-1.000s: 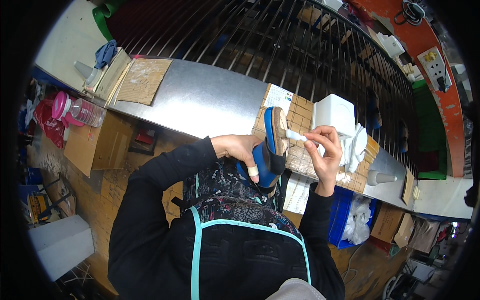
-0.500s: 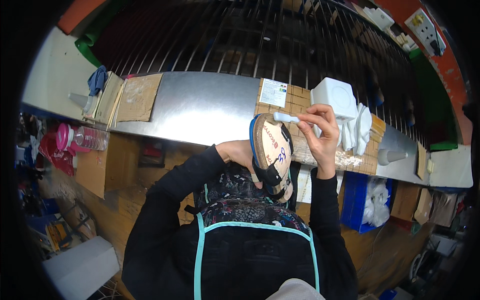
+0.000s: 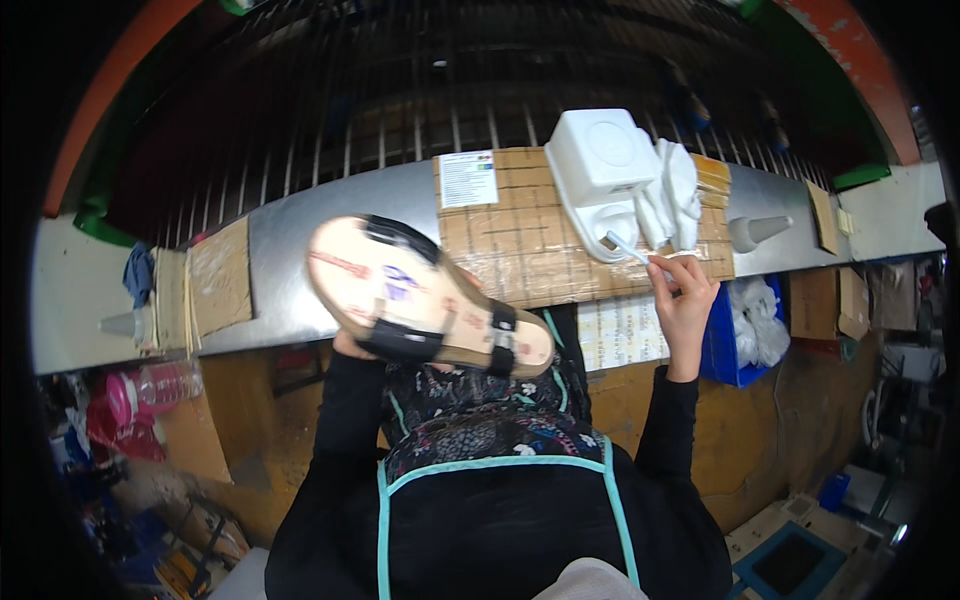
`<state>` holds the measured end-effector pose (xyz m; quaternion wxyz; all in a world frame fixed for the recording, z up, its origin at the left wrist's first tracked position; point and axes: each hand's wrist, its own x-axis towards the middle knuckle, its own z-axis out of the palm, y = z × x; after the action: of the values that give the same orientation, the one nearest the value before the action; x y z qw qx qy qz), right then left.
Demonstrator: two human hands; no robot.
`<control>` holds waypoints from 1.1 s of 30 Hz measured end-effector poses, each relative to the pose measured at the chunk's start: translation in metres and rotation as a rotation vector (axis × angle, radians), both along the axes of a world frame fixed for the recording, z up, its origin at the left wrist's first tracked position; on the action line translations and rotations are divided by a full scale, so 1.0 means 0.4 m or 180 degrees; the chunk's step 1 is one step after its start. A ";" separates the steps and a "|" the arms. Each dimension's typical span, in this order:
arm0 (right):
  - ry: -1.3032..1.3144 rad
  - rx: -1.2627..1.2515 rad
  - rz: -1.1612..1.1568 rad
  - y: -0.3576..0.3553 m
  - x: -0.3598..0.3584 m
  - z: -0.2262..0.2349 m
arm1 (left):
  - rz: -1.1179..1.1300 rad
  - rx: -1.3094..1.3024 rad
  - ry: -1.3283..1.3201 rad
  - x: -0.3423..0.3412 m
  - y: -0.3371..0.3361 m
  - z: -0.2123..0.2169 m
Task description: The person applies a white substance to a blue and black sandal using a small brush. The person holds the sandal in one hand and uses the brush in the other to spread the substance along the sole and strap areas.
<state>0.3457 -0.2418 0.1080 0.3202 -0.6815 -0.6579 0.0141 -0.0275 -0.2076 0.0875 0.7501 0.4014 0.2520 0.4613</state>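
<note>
Underside up, a sandal [image 3: 455, 325] with a pale sole face, black straps lapped over it and handwritten marks is tilted above the table's near edge at left. My left hand [image 3: 352, 346] is closed around it from below; most of those fingers are hidden. At the right, my right hand [image 3: 684, 296] pinches a thin white stick-like brush [image 3: 634, 251]. The tip of the brush is in the small round white cup [image 3: 598, 222] at the front of a white plastic dispenser [image 3: 606, 150]; its bristles cannot be made out.
White cloths or gloves [image 3: 680, 195] lie beside the dispenser on a taped cardboard sheet [image 3: 500, 235]. Grey cones [image 3: 760, 232] stand at both table ends. Behind run metal rollers [image 3: 420, 140]. A blue bin [image 3: 738, 350] of white bags sits below right.
The sandal has swung left, away from my right hand, and now lies more sideways. My right hand has carried the brush from the sandal's toe to the white cup. The view has shifted too.
</note>
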 end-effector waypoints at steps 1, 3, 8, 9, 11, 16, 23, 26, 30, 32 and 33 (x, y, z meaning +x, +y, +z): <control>-0.0390 -0.0086 -0.0258 0.002 0.014 -0.011 | 0.0100 -0.0033 -0.0189 -0.002 0.003 0.012; -0.0786 0.0324 -0.0287 0.012 0.024 -0.034 | 0.0159 -0.0065 -0.0681 0.005 0.007 0.026; -0.1171 0.0674 -0.0398 0.050 0.023 -0.062 | -0.0428 0.0318 -0.2611 0.032 0.004 0.034; -0.1245 0.0631 -0.0366 0.052 0.023 -0.061 | -0.0623 0.0189 -0.2825 0.034 0.002 0.036; -0.1300 0.0509 -0.0297 0.049 0.025 -0.054 | -0.0893 -0.0227 -0.2853 0.024 -0.001 0.044; -0.1132 0.0518 -0.0294 0.052 0.022 -0.038 | -0.0372 -0.0734 -0.2113 0.011 -0.028 0.030; -0.1272 0.0574 -0.0158 0.042 0.011 -0.025 | -0.0307 -0.0993 -0.2067 -0.030 -0.037 -0.009; -0.1342 0.0588 -0.0209 0.053 0.012 -0.032 | 0.0176 -0.0945 -0.2108 -0.015 -0.031 -0.024; -0.1502 0.0691 -0.0113 0.074 0.018 -0.046 | 0.0186 -0.0690 -0.2068 0.017 -0.018 -0.015; -0.1433 0.0414 -0.0111 0.068 0.032 -0.044 | 0.0804 -0.0651 -0.1240 0.042 -0.028 -0.002; -0.1385 0.0317 -0.0095 0.063 0.039 -0.044 | 0.0767 -0.0800 -0.1186 0.045 -0.030 0.010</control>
<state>0.3614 -0.2165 0.0903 0.2041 -0.6614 -0.7012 -0.1706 -0.0096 -0.2196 0.0916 0.7672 0.1802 0.2107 0.5784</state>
